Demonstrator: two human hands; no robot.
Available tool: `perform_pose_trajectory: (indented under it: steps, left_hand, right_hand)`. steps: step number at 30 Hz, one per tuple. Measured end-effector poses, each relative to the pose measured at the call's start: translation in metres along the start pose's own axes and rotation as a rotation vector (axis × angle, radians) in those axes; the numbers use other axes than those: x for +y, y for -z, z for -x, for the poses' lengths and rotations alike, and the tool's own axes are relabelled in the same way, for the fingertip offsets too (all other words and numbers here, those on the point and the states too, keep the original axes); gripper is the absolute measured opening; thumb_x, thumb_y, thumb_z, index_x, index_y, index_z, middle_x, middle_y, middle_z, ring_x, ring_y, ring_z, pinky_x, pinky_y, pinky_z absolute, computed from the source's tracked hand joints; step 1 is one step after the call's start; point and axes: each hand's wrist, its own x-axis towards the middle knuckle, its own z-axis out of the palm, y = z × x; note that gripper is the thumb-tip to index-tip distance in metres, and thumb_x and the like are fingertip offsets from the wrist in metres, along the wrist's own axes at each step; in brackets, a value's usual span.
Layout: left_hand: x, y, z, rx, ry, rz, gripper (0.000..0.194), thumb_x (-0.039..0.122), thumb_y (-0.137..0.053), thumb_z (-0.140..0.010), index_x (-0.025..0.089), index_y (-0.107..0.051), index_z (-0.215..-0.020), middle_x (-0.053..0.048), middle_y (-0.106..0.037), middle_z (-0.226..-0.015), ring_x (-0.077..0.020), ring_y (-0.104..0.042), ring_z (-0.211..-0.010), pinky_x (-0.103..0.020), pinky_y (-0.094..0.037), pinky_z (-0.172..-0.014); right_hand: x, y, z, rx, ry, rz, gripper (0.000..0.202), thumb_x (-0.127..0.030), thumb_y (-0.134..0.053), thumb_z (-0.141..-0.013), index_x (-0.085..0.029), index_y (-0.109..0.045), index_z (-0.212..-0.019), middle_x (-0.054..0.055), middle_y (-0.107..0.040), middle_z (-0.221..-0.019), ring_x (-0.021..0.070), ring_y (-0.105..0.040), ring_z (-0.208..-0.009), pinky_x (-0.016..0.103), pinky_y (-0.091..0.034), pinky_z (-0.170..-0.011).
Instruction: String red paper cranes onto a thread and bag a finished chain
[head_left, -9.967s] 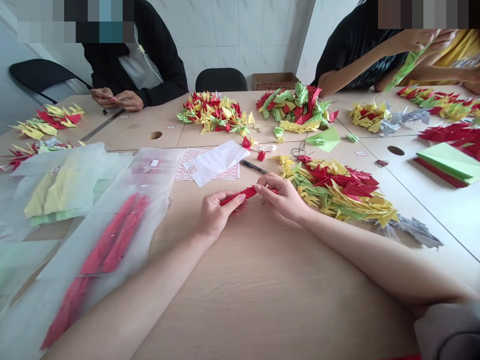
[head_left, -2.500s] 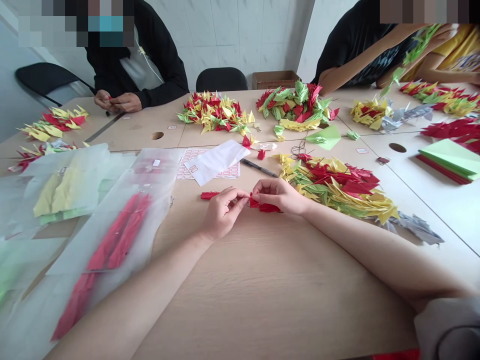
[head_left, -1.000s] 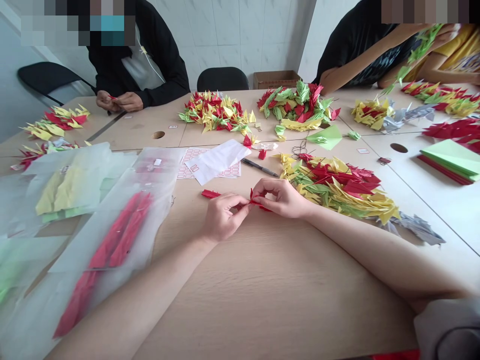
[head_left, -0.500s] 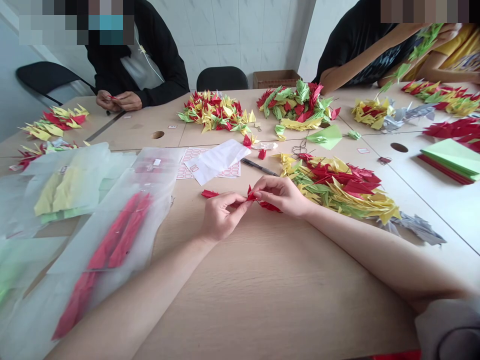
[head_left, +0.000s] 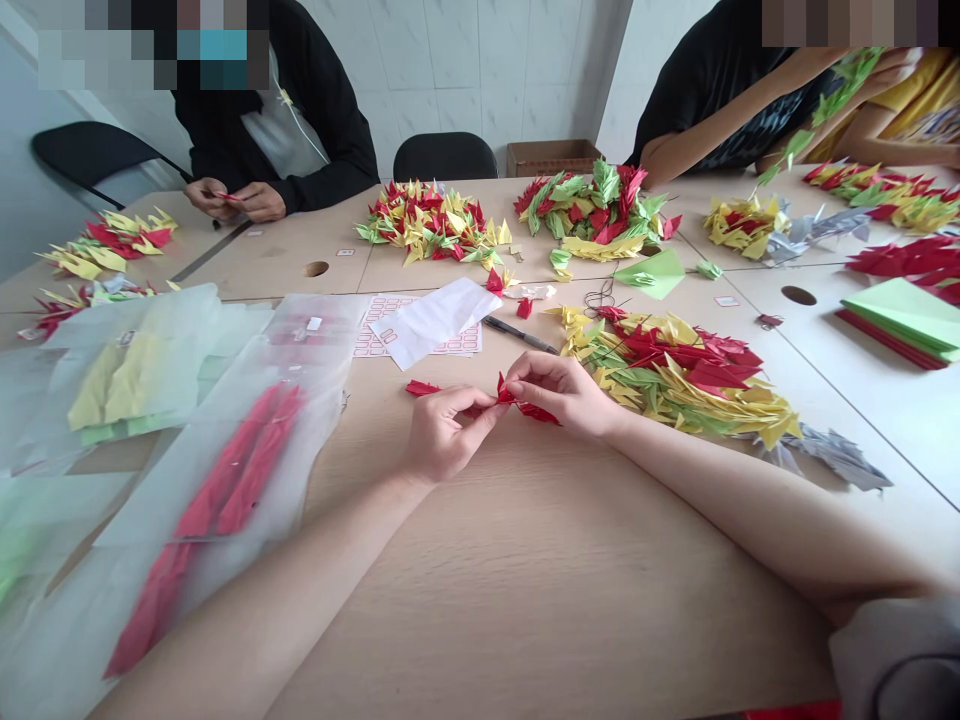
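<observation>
Between my two hands, just above the table, is a small red folded-paper crane (head_left: 504,388) with pointed tips. My left hand (head_left: 448,428) pinches its left side between thumb and forefinger. From the right, the thumb and fingers of my right hand (head_left: 564,394) are closed on the same crane and cover part of it. More red folded paper (head_left: 423,388) shows behind my left hand. Another red piece (head_left: 541,413) lies under my right hand. A heap of yellow, green and red paper cranes (head_left: 675,375) sits close beyond my right forearm.
Plastic bags (head_left: 322,340) of folded red and yellow paper spread over the left side. A pen (head_left: 520,334) and a white slip (head_left: 435,325) lie ahead. Crane heaps (head_left: 431,222) stand farther back. Green paper squares (head_left: 911,315) are stacked at right. Co-workers sit across the table.
My hands and the red crane have barely moved, with only a slight shift of the fingers. Across the table at left, a co-worker's hands have moved a little around a red piece.
</observation>
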Motion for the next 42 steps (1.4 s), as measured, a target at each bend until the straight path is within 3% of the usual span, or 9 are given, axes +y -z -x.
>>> perform_pose_trajectory:
  steps: [6,14,20,26,34,39,42]
  left_hand:
    - [-0.001,0.001,0.001,-0.019,-0.04,-0.053,0.012,0.017,-0.065,-0.084,0.017,-0.07,-0.072,0.0,-0.069,-0.067,-0.0119,-0.058,-0.062,-0.025,-0.045,-0.063]
    - [-0.002,0.0,0.0,-0.025,-0.045,-0.053,0.012,0.02,-0.067,-0.084,0.017,-0.069,-0.073,-0.002,-0.069,-0.068,-0.0131,-0.059,-0.063,-0.026,-0.045,-0.063]
    - [-0.006,-0.001,0.0,0.001,0.05,0.031,0.01,0.025,-0.07,-0.083,0.017,-0.072,-0.077,-0.003,-0.073,-0.074,-0.0139,-0.064,-0.065,-0.024,-0.05,-0.061]
    - [-0.014,-0.001,0.0,0.054,0.035,0.008,0.009,0.025,-0.069,-0.084,0.016,-0.072,-0.084,-0.005,-0.075,-0.08,-0.0146,-0.066,-0.068,-0.024,-0.052,-0.062]
    - [-0.009,-0.002,0.0,0.052,0.011,-0.08,0.007,0.02,-0.067,-0.082,0.016,-0.071,-0.085,-0.004,-0.073,-0.076,-0.014,-0.064,-0.063,-0.023,-0.052,-0.059]
    - [-0.008,-0.001,-0.002,0.064,0.081,-0.011,0.013,0.028,-0.068,-0.083,0.015,-0.07,-0.082,-0.002,-0.067,-0.065,-0.0114,-0.058,-0.055,-0.022,-0.048,-0.052]
    - [-0.009,0.0,-0.002,0.067,0.087,0.003,0.013,0.028,-0.068,-0.083,0.015,-0.069,-0.081,-0.001,-0.064,-0.063,-0.0101,-0.054,-0.052,-0.021,-0.045,-0.049]
  right_hand:
    - [-0.003,0.0,-0.001,-0.035,0.034,0.124,0.024,-0.037,-0.069,-0.085,-0.015,-0.061,-0.088,0.003,-0.062,-0.08,0.0104,-0.056,-0.067,0.023,-0.046,-0.06]
    - [-0.002,0.0,0.001,-0.016,0.023,0.123,0.025,-0.039,-0.068,-0.086,-0.015,-0.061,-0.085,0.0,-0.061,-0.073,0.0087,-0.052,-0.057,0.022,-0.043,-0.053]
    - [-0.001,0.004,-0.001,0.005,-0.029,0.112,0.032,-0.046,-0.058,-0.092,-0.015,-0.065,-0.091,0.002,-0.061,-0.078,0.0091,-0.05,-0.061,0.021,-0.044,-0.052]
    - [-0.002,0.007,-0.003,0.017,0.103,0.264,0.02,-0.035,-0.065,-0.088,-0.016,-0.064,-0.093,0.005,-0.066,-0.092,0.0118,-0.057,-0.075,0.023,-0.046,-0.064]
    - [-0.006,0.005,0.0,0.023,0.187,0.529,0.015,-0.026,-0.055,-0.093,-0.016,-0.066,-0.091,0.005,-0.066,-0.09,0.0136,-0.059,-0.076,0.026,-0.046,-0.07]
    - [0.001,0.007,-0.002,0.064,0.096,0.338,0.026,-0.04,-0.059,-0.092,-0.016,-0.068,-0.094,0.003,-0.066,-0.08,0.0114,-0.055,-0.066,0.025,-0.045,-0.062]
    - [0.003,0.007,-0.003,0.088,0.076,0.318,0.025,-0.04,-0.065,-0.087,-0.015,-0.067,-0.09,0.002,-0.065,-0.077,0.0109,-0.054,-0.064,0.024,-0.043,-0.057]
